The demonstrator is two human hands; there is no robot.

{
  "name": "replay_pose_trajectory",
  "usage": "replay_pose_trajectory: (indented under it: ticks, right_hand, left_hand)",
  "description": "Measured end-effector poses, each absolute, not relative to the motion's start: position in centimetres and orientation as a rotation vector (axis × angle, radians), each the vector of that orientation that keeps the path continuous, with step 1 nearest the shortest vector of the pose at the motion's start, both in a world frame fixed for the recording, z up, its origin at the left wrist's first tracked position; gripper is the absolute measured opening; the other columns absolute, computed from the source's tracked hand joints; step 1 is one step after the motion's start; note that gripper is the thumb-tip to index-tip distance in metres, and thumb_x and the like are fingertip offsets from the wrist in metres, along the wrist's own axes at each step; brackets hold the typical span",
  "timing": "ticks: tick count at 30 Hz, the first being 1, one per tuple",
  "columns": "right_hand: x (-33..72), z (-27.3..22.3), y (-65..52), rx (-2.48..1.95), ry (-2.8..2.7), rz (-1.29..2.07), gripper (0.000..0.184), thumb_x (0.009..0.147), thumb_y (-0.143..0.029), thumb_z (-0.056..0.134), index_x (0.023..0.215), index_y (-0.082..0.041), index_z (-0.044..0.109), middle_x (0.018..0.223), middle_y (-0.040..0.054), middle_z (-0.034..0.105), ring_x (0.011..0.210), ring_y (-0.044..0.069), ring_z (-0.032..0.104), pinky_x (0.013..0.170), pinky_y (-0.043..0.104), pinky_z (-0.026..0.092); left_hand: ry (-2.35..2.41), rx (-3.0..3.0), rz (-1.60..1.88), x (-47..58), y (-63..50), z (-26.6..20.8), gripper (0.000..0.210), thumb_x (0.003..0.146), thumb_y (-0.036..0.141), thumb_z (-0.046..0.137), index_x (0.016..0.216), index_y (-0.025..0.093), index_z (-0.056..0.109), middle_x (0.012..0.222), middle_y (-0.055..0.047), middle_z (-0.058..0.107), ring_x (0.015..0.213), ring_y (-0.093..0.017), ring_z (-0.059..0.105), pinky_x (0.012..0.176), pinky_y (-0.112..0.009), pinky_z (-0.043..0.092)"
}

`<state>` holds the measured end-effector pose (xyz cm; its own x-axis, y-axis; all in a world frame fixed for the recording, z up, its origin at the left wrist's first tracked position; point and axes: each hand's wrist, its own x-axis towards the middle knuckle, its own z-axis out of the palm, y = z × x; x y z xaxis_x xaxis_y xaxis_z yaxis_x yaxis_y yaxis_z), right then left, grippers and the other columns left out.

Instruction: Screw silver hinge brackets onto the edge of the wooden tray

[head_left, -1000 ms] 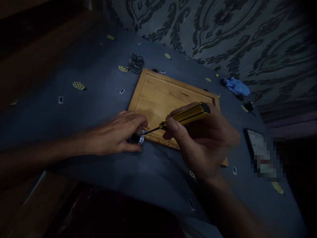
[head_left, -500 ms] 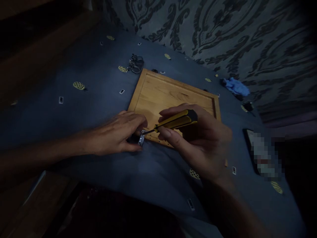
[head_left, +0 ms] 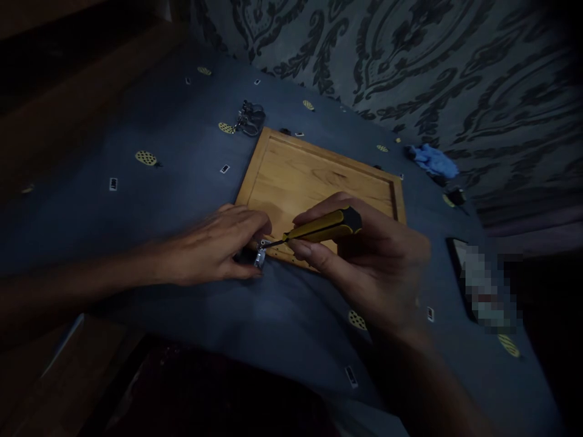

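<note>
A framed wooden panel, much like a cabinet door, lies on the dark blue patterned cloth. At its near left corner is a small shiny metal hinge. My left hand grips the hinge between thumb and fingers, partly hiding it. In my right hand is a screwdriver with a yellow and black handle, held in the fingertips. Its shaft points left and down, and the tip meets the hinge. Whether a screw sits under the tip is too dark to tell.
Several metal parts are heaped behind the panel's far left corner. A crumpled blue cloth and a small black object lie at the right. A phone-like slab, partly blurred, is near the right edge. A patterned wall rises behind.
The screwdriver handle has turned a little in my right fingers, and its butt end sits slightly lower. My left hand and the panel stay in place.
</note>
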<state>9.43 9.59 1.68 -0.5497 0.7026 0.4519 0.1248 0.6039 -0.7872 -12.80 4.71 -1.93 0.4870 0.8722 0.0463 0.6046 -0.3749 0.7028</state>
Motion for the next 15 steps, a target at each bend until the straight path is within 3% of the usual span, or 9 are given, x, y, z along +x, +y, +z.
replay_pose_trajectory:
  ticks: [7,15]
  right_hand:
    - [9.0,1.4,8.9,-0.665,-1.896,0.824,0.018,0.089,-0.02,0.088,0.088,-0.029,0.072,0.08,-0.0024,0.07,0.067,0.016,0.066,0.057,0.033,0.055]
    - [9.2,1.2,8.6,-0.749,-1.881,0.796,0.019,0.089,-0.025,0.088,0.084,-0.028,0.07,0.077,-0.003,0.066,0.062,0.015,0.066,0.054,0.032,0.056]
  left_hand:
    - [1.211,2.104,0.561,-12.9,4.7,-1.9,0.029,0.091,0.032,0.077,0.104,0.022,0.053,0.103,-0.001,0.065,0.096,-0.023,0.06,0.098,-0.038,0.043]
    - [1.205,2.106,0.567,-12.9,4.7,-2.0,0.03,0.092,0.031,0.079,0.108,0.022,0.055,0.108,-0.002,0.067,0.101,-0.023,0.061,0.101,-0.039,0.044]
